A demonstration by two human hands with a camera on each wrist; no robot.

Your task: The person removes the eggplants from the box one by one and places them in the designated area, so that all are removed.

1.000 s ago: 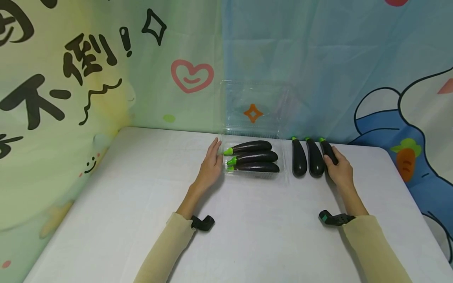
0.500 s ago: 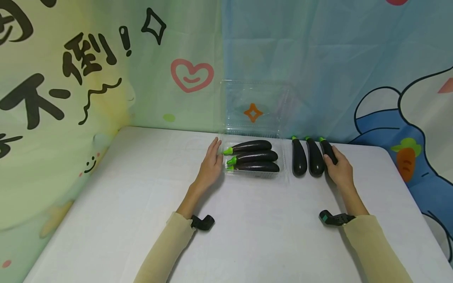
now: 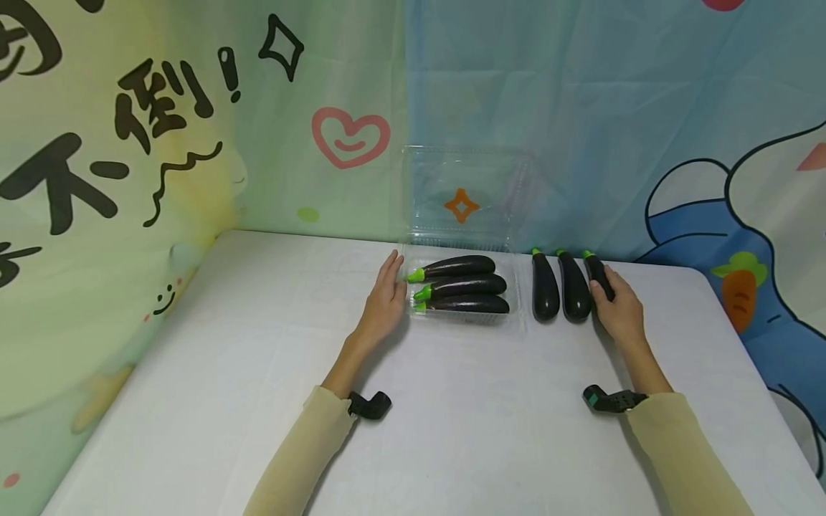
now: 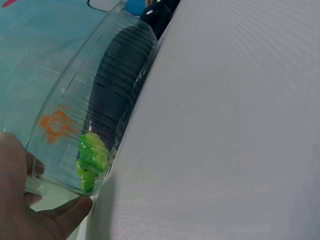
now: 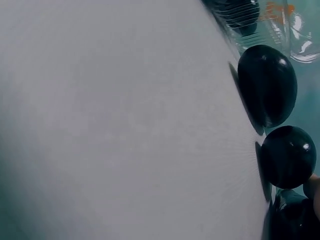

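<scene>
A clear plastic clamshell box [image 3: 464,320] stands near the table's back edge, its lid [image 3: 497,172] raised. Three dark eggplants [image 3: 467,287] with green stems lie crosswise inside it. My left hand [image 3: 385,304] rests against the box's left end, fingers extended; the left wrist view shows the fingertips [image 4: 75,212] at the ribbed wall. To the right of the box, two eggplants [image 3: 545,290] [image 3: 574,290] lie side by side, stems toward the back. Beside them my right hand [image 3: 621,309] grips the wide end of a third loose eggplant [image 3: 597,274], partly hiding it.
A white cloth covers the table [image 3: 490,430]. Directly behind it hangs a printed curtain [image 3: 581,129], with the raised lid close in front. Each wrist carries a black camera mount [image 3: 370,407].
</scene>
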